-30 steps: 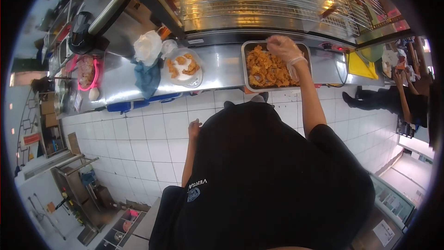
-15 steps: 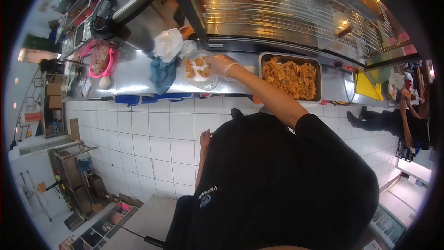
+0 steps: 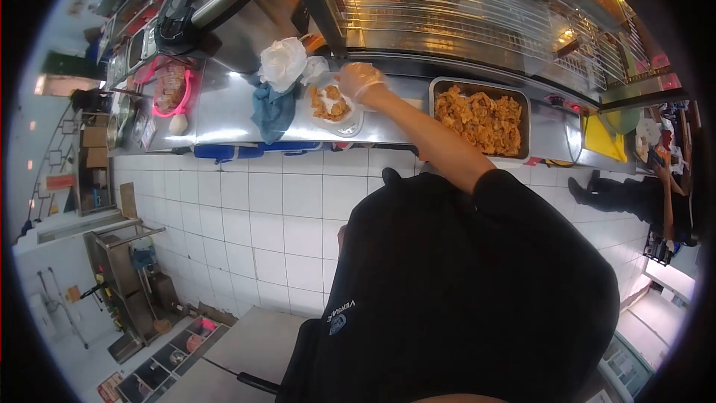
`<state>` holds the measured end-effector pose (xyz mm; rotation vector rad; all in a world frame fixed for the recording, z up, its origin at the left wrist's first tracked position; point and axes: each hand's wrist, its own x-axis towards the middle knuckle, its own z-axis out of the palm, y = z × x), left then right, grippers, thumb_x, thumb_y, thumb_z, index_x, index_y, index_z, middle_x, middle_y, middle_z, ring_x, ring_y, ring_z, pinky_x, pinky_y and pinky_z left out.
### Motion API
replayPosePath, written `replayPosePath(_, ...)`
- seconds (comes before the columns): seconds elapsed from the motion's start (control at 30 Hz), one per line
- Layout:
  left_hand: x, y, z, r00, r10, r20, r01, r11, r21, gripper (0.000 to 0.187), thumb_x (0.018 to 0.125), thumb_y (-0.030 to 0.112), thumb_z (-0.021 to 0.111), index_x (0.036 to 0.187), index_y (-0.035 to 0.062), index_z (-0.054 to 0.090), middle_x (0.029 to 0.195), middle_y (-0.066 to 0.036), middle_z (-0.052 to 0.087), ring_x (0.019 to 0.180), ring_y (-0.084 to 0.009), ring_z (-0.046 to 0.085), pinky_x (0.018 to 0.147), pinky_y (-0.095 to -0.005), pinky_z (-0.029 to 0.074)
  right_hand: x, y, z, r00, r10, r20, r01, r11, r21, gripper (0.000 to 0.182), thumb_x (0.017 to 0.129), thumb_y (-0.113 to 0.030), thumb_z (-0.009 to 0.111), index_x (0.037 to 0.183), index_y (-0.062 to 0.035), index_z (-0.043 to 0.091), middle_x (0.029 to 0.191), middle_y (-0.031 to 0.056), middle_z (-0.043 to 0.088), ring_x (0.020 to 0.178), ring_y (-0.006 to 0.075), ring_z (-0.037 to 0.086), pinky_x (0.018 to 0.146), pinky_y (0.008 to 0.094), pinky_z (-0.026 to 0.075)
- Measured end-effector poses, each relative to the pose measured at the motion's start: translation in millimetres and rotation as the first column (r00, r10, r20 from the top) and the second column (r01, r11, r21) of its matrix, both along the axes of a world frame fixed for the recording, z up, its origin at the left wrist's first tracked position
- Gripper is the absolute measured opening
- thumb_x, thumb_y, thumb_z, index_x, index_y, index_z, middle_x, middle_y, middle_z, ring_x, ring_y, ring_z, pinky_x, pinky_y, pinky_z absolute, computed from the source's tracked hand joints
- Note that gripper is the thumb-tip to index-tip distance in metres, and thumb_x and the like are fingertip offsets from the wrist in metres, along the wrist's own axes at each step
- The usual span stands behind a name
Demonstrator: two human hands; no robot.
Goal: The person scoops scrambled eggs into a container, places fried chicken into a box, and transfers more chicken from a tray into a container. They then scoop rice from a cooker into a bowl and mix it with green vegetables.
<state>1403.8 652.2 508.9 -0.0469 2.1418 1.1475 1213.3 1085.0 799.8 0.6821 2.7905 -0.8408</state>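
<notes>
My right hand [image 3: 361, 79], in a clear plastic glove, is over the steel counter beside a small white scale [image 3: 347, 130]. Its fingers look curled in, and whatever they may hold is hidden. A few fried chicken pieces [image 3: 330, 107] lie on the white surface of the scale, just left of the hand. To the right of my forearm stands a metal tray [image 3: 432, 116] heaped with fried chicken [image 3: 479, 121]. Only a sliver of my left hand [image 3: 341, 236] shows beside the black shirt, low over the floor; its fingers are hidden.
A blue cloth [image 3: 273, 110] and crumpled white plastic [image 3: 282, 64] lie left of the scale. Behind the counter rises a glass warming cabinet [image 3: 462, 15] with wire racks. A pink-rimmed basket [image 3: 173, 89] sits farther left. Another person [image 3: 656, 194] stands at far right.
My right hand has drawn up and slightly away from the scale. The chicken pieces on it lie differently. My left hand has slipped mostly behind the shirt. The whole view has shifted a little.
</notes>
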Motion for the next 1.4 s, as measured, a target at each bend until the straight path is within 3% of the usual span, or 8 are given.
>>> replayPosePath(0.17,-18.6,12.0,12.3,0.998,-0.044,-0.048,0.046,0.999,0.028,0.046,0.092,0.04,0.06,0.094,-0.006,0.066,0.085,-0.018,0.071,0.082,-0.0224,0.066,0.073,-0.0353,0.051,92.9,42.7,58.0,0.997,0.049,-0.051,-0.055,0.99,-0.13,0.038,0.091,-0.038,0.06,0.092,0.0005,0.064,0.089,0.016,0.067,0.083,0.0258,0.066,0.075,0.0355,0.053)
replayPosePath(0.3,-39.7,33.4,23.4,0.99,-0.088,-0.108,0.091,0.996,0.024,0.047,0.092,0.04,0.061,0.096,-0.0063,0.067,0.088,-0.019,0.071,0.085,-0.0237,0.066,0.077,-0.0362,0.051,189.5,73.8,47.1,0.861,-0.503,0.073,0.449,0.687,-0.572,0.027,0.089,-0.025,0.069,0.099,-0.002,0.06,0.092,0.0108,0.064,0.077,0.0159,0.064,0.065,0.0294,0.055)
replayPosePath(0.5,-77.3,57.9,5.9,0.974,-0.18,0.136,0.19,0.98,-0.064,0.046,0.092,0.038,0.061,0.104,-0.006,0.064,0.094,-0.018,0.07,0.086,-0.023,0.067,0.077,-0.0344,0.052,283.4,137.8,22.0,0.773,-0.625,-0.108,0.567,0.757,-0.326,0.034,0.083,-0.025,0.068,0.105,-0.0014,0.062,0.095,0.0145,0.068,0.088,0.0238,0.066,0.075,0.0343,0.053)
replayPosePath(0.67,-83.9,82.4,60.2,0.982,-0.017,0.189,0.01,0.999,0.043,0.046,0.093,0.038,0.06,0.111,-0.0051,0.057,0.097,-0.018,0.069,0.082,-0.0243,0.067,0.07,-0.0332,0.054,258.5,117.3,50.7,0.833,-0.483,-0.272,0.519,0.852,0.077,0.044,0.08,-0.031,0.065,0.115,-0.0041,0.065,0.109,0.0196,0.068,0.104,0.0329,0.064,0.09,0.0395,0.049)
replayPosePath(0.93,-85.2,97.6,94.4,0.964,0.266,0.024,-0.265,0.942,0.203,0.031,0.095,0.024,0.059,0.108,-0.0046,0.058,0.092,-0.016,0.068,0.069,-0.0194,0.066,0.061,-0.0278,0.052,115.1,49.1,-3.6,0.997,-0.069,0.042,0.08,0.933,-0.352,0.035,0.092,-0.033,0.053,0.103,-0.0026,0.066,0.095,0.015,0.068,0.085,0.0199,0.067,0.075,0.0343,0.053)
replayPosePath(1.07,-154.8,147.1,207.0,0.842,0.496,-0.211,-0.36,0.809,0.465,0.018,0.097,0.021,0.056,0.105,0.0045,0.059,0.083,-0.005,0.06,0.064,-0.0111,0.055,0.057,-0.0233,0.045,54.3,15.9,-80.4,0.991,-0.132,0.008,0.125,0.913,-0.388,0.044,0.093,-0.042,0.054,0.094,0.0009,0.064,0.079,0.0179,0.067,0.067,0.0283,0.068,0.066,0.0405,0.055)
replayPosePath(1.17,-207.5,199.4,349.5,0.738,0.615,-0.277,-0.315,0.677,0.665,0.02,0.099,0.022,0.056,0.109,0.005,0.055,0.09,-0.003,0.059,0.077,-0.009,0.054,0.065,-0.0232,0.046,10.8,24.7,-186.2,0.86,0.498,-0.114,-0.416,0.812,0.409,0.023,0.074,-0.025,0.063,0.085,-0.0068,0.07,0.071,0.0142,0.068,0.07,0.0298,0.068,0.064,0.0435,0.054)
replayPosePath(1.4,-207.9,308.5,682.3,0.27,0.617,-0.739,0.567,0.518,0.64,0.019,0.094,0.009,0.06,0.11,0.0017,0.055,0.091,-0.007,0.059,0.084,-0.0125,0.058,0.077,-0.025,0.048,41.2,17.9,-74.2,0.926,0.373,-0.057,-0.363,0.922,0.133,0.023,0.083,-0.022,0.059,0.077,-0.0062,0.073,0.069,0.0123,0.07,0.061,0.0232,0.07,0.056,0.0361,0.055)
